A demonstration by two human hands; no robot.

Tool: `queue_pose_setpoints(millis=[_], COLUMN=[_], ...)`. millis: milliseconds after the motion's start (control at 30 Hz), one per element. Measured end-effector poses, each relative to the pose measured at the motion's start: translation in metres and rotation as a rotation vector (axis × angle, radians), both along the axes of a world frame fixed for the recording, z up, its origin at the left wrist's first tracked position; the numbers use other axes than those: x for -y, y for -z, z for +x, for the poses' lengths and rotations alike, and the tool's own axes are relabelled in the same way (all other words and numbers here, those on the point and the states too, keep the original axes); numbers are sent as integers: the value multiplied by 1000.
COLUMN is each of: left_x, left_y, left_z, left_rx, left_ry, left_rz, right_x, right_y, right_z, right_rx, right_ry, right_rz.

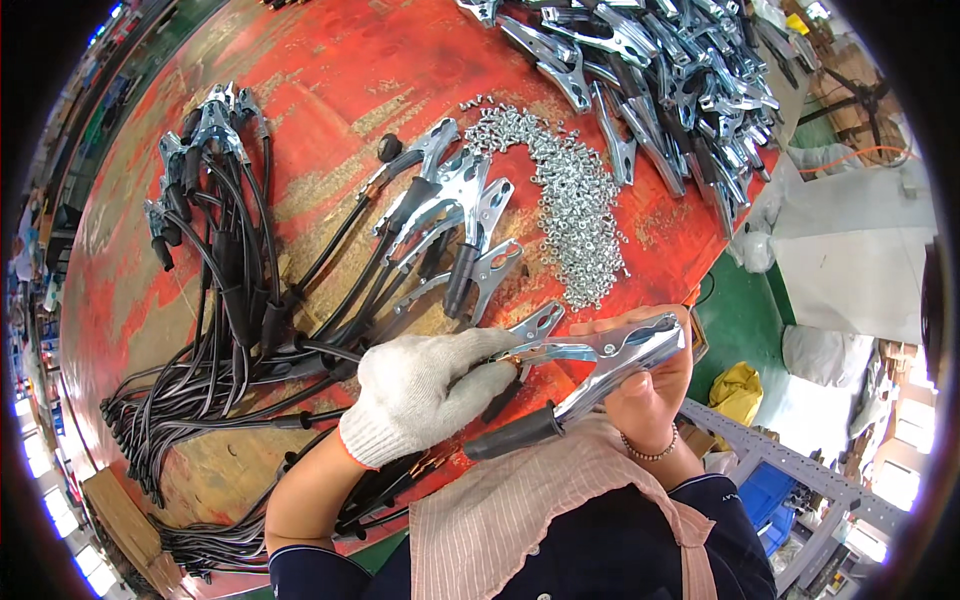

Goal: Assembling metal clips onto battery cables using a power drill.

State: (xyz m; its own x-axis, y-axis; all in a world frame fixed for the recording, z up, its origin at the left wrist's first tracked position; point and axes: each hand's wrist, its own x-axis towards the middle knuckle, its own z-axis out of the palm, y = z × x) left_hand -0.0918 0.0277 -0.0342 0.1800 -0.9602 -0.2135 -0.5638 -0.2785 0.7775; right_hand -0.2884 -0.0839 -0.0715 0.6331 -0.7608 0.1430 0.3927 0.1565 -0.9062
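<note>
My bare right hand (650,400) is wrapped around a silvery metal spring clamp (615,355), its jaws pointing to the upper right. One of the clamp's handles carries a black sleeve (515,432) that slants down to the left. My left hand (430,390), in a white knit glove, pinches the other, bare handle, where a copper-coloured cable end (516,364) shows. Its fingertips partly hide that spot. Just beyond the gloved fingers lies another clamp (540,320). More clamps on black cables (465,195) rest in a group to the left.
A heap of small silvery fasteners (580,210) lies beyond my hands on the worn red table (330,80). Loose clamps (680,80) are piled at the far right. Bundled black cables (170,400) spread over the left side, with further clamps (215,125) at the far left.
</note>
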Motion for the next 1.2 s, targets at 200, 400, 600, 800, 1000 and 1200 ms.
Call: queue_pose_setpoints(millis=[200, 400, 600, 800, 1000, 1200], left_x=[1, 2, 3, 2, 0, 3], left_y=[2, 2, 1, 5, 5, 0], left_z=[-1, -3, -2, -2, 0, -5], left_rx=[-13, 20, 25, 12, 5, -65], left_ry=[-10, -21, -13, -22, -3, 13], left_rz=[6, -10, -28, -28, -1, -60], right_x=[-1, -5, -2, -4, -4, -2], right_y=[-5, -14, -3, -5, -6, -4], right_z=[4, 8, 4, 4, 6, 2], right_rx=[59, -81, 62, 49, 55, 121], right_ry=[-23, 75, -30, -9, -10, -87], right_rz=[56, 144, 39, 52, 52, 11])
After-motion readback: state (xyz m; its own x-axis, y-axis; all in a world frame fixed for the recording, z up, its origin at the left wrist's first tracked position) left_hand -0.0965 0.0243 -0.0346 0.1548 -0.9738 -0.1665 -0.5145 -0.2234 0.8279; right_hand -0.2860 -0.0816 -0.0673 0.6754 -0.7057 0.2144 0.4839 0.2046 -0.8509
